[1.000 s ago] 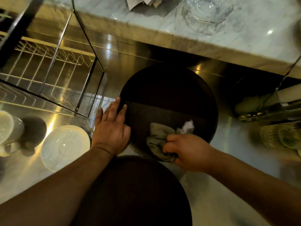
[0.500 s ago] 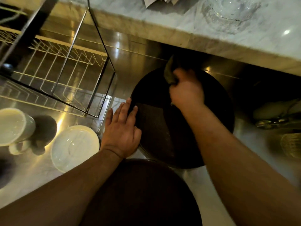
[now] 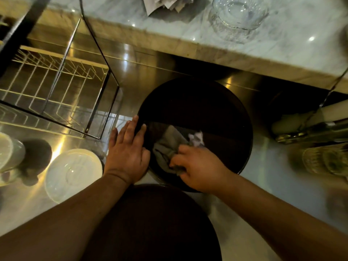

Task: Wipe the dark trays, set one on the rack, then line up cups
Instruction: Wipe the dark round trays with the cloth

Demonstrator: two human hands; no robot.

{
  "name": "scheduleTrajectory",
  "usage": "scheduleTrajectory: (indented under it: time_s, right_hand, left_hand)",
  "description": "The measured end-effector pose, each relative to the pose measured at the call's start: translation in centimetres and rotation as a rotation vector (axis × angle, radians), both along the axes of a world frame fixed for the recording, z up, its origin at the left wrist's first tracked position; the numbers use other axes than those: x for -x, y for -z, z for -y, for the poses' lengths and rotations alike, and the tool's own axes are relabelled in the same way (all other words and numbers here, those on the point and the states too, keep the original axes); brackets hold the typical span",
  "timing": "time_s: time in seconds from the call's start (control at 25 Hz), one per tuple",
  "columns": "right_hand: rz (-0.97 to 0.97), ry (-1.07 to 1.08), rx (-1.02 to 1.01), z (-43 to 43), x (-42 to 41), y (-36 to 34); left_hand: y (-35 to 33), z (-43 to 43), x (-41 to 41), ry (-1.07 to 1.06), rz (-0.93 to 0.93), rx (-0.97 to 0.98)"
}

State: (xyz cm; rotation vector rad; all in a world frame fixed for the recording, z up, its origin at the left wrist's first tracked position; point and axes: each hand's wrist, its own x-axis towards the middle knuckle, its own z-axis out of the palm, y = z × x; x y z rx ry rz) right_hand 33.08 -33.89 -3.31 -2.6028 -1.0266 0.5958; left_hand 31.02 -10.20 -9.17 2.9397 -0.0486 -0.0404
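A round dark tray [image 3: 203,108] lies on the steel counter in the middle of the view. My left hand [image 3: 128,153] rests flat on its left rim, fingers spread. My right hand [image 3: 195,166] grips a crumpled grey cloth [image 3: 167,146] and presses it on the tray's near part. A wire rack [image 3: 56,85] stands at the left. A white cup [image 3: 9,153] sits at the far left edge.
A white saucer [image 3: 73,174] lies left of my left forearm. A raised marble ledge [image 3: 282,46] behind the tray carries a glass bowl [image 3: 239,12] and papers [image 3: 165,4]. Glasses [image 3: 320,159] and blurred items stand at the right. A dark round shape [image 3: 154,227] fills the bottom centre.
My right hand swept the cloth from the tray's near side to its far edge and has come back to the near part. My left hand stayed on the rim.
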Motion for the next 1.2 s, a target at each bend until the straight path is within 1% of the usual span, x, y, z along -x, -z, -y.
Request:
scheduleTrajectory:
  time_s: [0.12,0.2,0.24,0.28,0.32,0.36,0.4,0.44,0.48,0.52,0.56,0.6,0.68,0.72,0.76,0.8,0.88,0.96,1.08,1.16,1.2]
  right_hand:
    - [-0.134,0.018,0.06,4.9,1.8,-1.0]
    - [-0.23,0.075,0.105,6.9,1.9,-1.5]
    - [-0.3,0.132,0.089,7.2,1.4,-1.7]
    - [-0.393,0.234,0.032,7.2,0.5,-2.1]
    - [-0.462,0.377,-0.077,6.8,-0.7,-2.5]
    - [-0.465,0.532,-0.225,6.2,-2.1,-2.9]
    - [-0.329,0.627,-0.334,5.2,-3.7,-3.2]
    - [-0.072,0.644,-0.366,4.0,-5.4,-3.6]
    - [0.2,0.612,-0.339,2.7,-6.9,-3.7]
    - [0.417,0.543,-0.283,1.3,-8.3,-3.3]
    - [0.512,0.504,-0.193,-0.1,-9.6,-2.6]
    - [0.483,0.503,-0.093,-1.4,-10.8,-1.8]
    - [0.253,0.598,0.076,-3.5,-11.6,-0.2]
    - [0.166,0.639,0.101,-4.2,-11.1,0.4]
    - [0.144,0.626,0.081,-4.7,-9.9,0.9]
    - [0.158,0.547,0.035,-4.9,-8.1,1.0]
    - [0.152,0.282,-0.067,-4.5,-3.6,0.7]
    - [0.069,0.11,-0.085,-2.5,-0.4,0.3]
    - [-0.042,0.051,0.048,3.0,1.6,-0.3]
    - [-0.081,0.079,0.145,6.4,2.4,-1.1]
    - [-0.141,0.098,0.192,7.4,2.5,-1.7]
  left_hand:
    - [-0.1,-0.1,0.0,0.002,-0.019,-0.014]
    - [-0.1,-0.1,0.0,-0.003,-0.029,-0.018]
    - [-0.1,-0.1,0.1,-0.006,-0.032,-0.016]
    - [-0.1,0.0,0.1,-0.008,-0.034,-0.011]
    - [-0.2,0.0,0.0,-0.01,-0.035,-0.005]
    - [-0.3,0.1,0.0,-0.015,-0.036,-0.003]
    - [-0.3,0.1,0.0,-0.019,-0.038,-0.006]
    - [-0.3,0.2,0.0,-0.019,-0.041,-0.009]
    - [-0.3,0.2,0.0,-0.018,-0.043,-0.008]
    - [-0.3,0.1,0.1,-0.017,-0.044,-0.004]
    - [-0.3,0.1,0.1,-0.017,-0.045,0.0]
    - [-0.3,0.2,0.1,-0.019,-0.042,0.003]
    - [-0.4,0.3,0.0,-0.025,-0.038,0.006]
    - [-0.5,0.3,0.0,-0.026,-0.036,0.005]
    - [-0.5,0.4,0.1,-0.026,-0.039,0.005]
    - [-0.6,0.4,0.1,-0.024,-0.044,0.008]
    - [-0.9,0.4,0.1,-0.019,-0.053,0.012]
    - [-1.0,0.4,0.1,-0.016,-0.056,0.012]
    - [-1.0,0.3,0.1,-0.006,-0.057,0.017]
    - [-0.9,0.3,0.1,-0.001,-0.055,0.011]
    - [-0.9,0.2,0.1,0.001,-0.057,0.007]
